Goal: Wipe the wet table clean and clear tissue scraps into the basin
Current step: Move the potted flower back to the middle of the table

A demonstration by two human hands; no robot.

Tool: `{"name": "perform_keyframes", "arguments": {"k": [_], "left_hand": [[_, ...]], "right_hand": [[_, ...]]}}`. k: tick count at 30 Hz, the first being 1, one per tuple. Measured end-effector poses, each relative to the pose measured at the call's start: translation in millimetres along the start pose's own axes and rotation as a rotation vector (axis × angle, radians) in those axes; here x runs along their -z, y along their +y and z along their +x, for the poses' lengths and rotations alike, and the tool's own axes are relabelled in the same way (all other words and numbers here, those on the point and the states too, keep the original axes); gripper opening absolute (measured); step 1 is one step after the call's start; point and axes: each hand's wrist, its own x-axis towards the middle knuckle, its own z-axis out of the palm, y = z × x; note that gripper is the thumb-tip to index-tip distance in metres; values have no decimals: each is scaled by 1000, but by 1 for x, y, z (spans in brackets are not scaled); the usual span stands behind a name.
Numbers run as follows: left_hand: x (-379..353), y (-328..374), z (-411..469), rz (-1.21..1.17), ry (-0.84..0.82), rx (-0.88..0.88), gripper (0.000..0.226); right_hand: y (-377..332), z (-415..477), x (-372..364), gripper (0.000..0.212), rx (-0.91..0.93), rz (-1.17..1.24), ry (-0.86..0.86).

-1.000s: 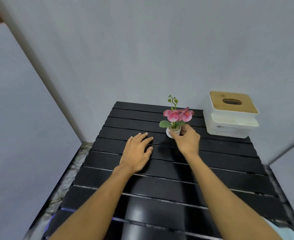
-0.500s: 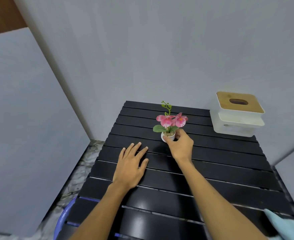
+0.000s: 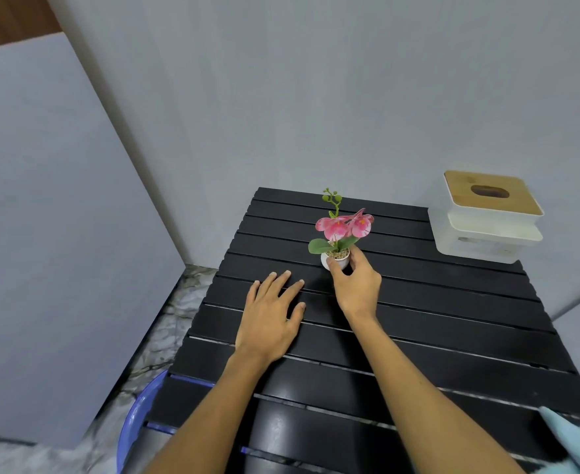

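Observation:
A black slatted table [image 3: 452,323] fills the lower half of the view. A small white pot with pink flowers [image 3: 341,234] stands near its far middle. My right hand [image 3: 357,289] grips the pot between thumb and fingers. My left hand [image 3: 269,316] lies flat on the slats, fingers spread, just left of the pot. A blue basin [image 3: 134,415] shows its rim under the table's near left corner. A light blue cloth [image 3: 579,443] lies at the near right edge. No tissue scraps are visible.
A white tissue box with a wooden lid [image 3: 487,217] stands at the table's far right corner against the grey wall. Marble floor [image 3: 165,336] shows in the narrow gap between the table and a grey panel on the left.
The view has shifted, so the table sits further right and the basin rim and cloth have come into sight. My right hand stays on the flower pot; my left hand stays flat.

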Motion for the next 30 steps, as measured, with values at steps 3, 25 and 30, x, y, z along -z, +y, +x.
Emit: {"name": "perform_keyframes", "arguments": {"k": [3,25,30], "left_hand": [[0,0,0,-5,2,-1,46],[-1,0,0,-5,10,-3,49],[-2,-1,1,-5,12,-8,52]], "right_hand": [[-1,-1,-2,35,-9,30,34],[-10,3,-1,38,-33,44,75],[-11,1,3,47,-31,65,22]]}}
